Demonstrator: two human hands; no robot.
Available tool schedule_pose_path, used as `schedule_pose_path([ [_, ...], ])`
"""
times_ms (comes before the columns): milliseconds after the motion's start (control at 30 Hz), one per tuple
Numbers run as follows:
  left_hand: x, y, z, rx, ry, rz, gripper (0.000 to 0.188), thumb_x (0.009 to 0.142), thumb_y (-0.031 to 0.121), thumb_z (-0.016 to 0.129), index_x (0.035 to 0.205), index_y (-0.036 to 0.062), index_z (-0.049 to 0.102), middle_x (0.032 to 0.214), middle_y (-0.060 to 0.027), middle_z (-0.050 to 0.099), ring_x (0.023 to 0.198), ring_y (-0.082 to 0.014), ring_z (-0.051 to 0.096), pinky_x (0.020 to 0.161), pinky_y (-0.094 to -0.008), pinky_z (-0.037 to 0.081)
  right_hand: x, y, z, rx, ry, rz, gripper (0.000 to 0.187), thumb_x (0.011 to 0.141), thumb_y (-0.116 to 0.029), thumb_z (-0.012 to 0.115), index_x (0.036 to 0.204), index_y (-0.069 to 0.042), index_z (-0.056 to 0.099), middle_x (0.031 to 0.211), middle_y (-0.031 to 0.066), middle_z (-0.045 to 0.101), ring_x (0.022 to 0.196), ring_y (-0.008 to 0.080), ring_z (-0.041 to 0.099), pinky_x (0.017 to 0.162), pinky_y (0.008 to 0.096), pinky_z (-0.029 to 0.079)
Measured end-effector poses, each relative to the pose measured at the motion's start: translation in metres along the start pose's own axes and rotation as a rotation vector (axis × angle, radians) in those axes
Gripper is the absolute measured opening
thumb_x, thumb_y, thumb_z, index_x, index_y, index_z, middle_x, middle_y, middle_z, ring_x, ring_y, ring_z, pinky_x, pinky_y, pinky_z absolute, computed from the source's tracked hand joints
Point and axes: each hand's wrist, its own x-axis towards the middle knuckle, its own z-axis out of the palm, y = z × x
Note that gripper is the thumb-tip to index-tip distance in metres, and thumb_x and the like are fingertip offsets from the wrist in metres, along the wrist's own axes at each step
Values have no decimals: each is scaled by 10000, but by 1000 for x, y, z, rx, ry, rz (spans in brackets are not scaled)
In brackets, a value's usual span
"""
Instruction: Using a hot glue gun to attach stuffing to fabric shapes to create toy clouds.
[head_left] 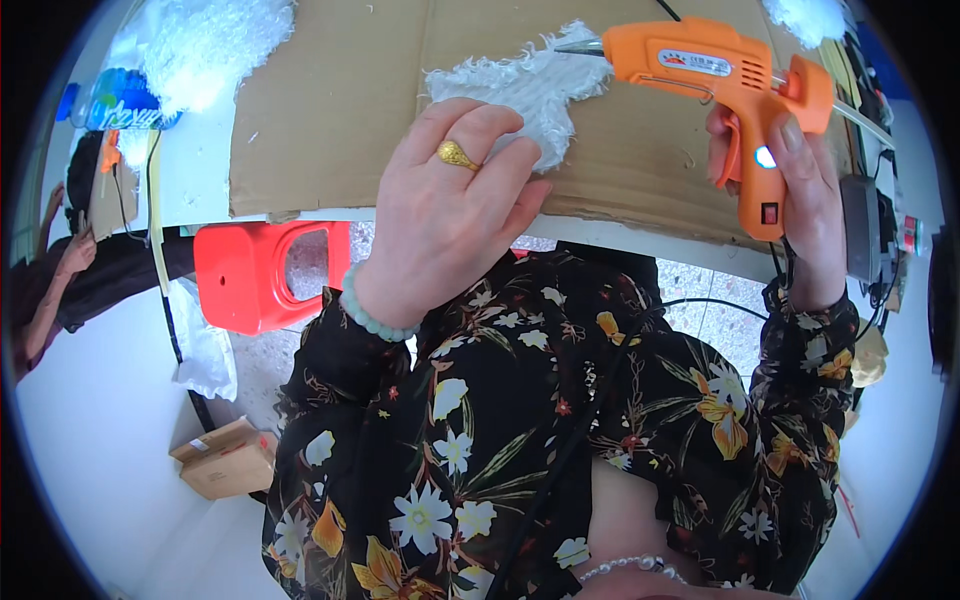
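Note:
A white, shaggy-edged fabric piece (pixel 535 85) lies on a sheet of brown cardboard (pixel 330 130). My left hand (pixel 450 200), with a gold ring and a beaded bracelet, grips its near edge with bent fingers. The fingertips are partly hidden behind the hand. In my right hand (pixel 800 185) is an orange hot glue gun (pixel 715 75), its fingers wrapped round the handle and trigger. The gun's metal nozzle points left, at the far edge of the fabric. A pale glue stick (pixel 862 122) juts from the gun's back.
White fluffy heaps lie at the far left (pixel 225 45) and far right (pixel 805 15). A blue-labelled bottle (pixel 120 100) lies on its side at left. Below the table edge stands a red plastic stool (pixel 235 280). At the left rim, another person's hand (pixel 75 250) shows. Black cables hang at right.

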Motion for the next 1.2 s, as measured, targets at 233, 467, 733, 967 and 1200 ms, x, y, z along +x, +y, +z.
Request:
schedule_pose_path([
  [233, 5, 0, 11, -30, -55, -7, 192, 671, 24, 702, 829, 49, 595, 928, -70, 592, 847, -275, 595, 738, -353, 497, -8, 16, -6, 47, 74, 45, 584, 957, -519, 413, 1187, 6, 526, 992, 95, 606, 747, 116, 597, 594, 228, 451],
  [467, 11, -5, 9, -34, -106, -149, 135, 683, -16, 656, 785, 40, 587, 921, -79, 617, 836, -273, 604, 725, -360, 496, -8, 24, -4, 124, 23, -47, 582, 960, -529, 408, 1149, 5, 544, 944, 79, 613, 757, 124, 603, 621, 243, 455],
  [733, 18, -5, 9, 38, -152, -147, 282, 675, -4, 659, 933, 66, 566, 954, -93, 611, 854, -302, 601, 746, -376, 489, -12, 28, -7, 171, 39, -110, 551, 986, -463, 409, 1051, 52, 594, 877, 108, 626, 767, 165, 595, 743, 277, 455],
  [967, 25, 4, 11, 35, -146, -245, 357, 679, 100, 743, 988, 83, 564, 988, -104, 607, 855, -309, 603, 713, -382, 487, -18, 27, -4, 266, 100, -96, 549, 975, -486, 413, 1087, 25, 578, 974, 99, 625, 768, 150, 609, 681, 263, 476],
  [1200, 28, -17, 16, 37, -158, -331, 438, 635, 184, 811, 1005, 127, 585, 980, -62, 603, 844, -275, 603, 684, -375, 486, -21, 26, -1, 272, 128, -94, 609, 950, -556, 399, 1083, 9, 583, 821, 101, 645, 701, 132, 610, 595, 238, 469],
])
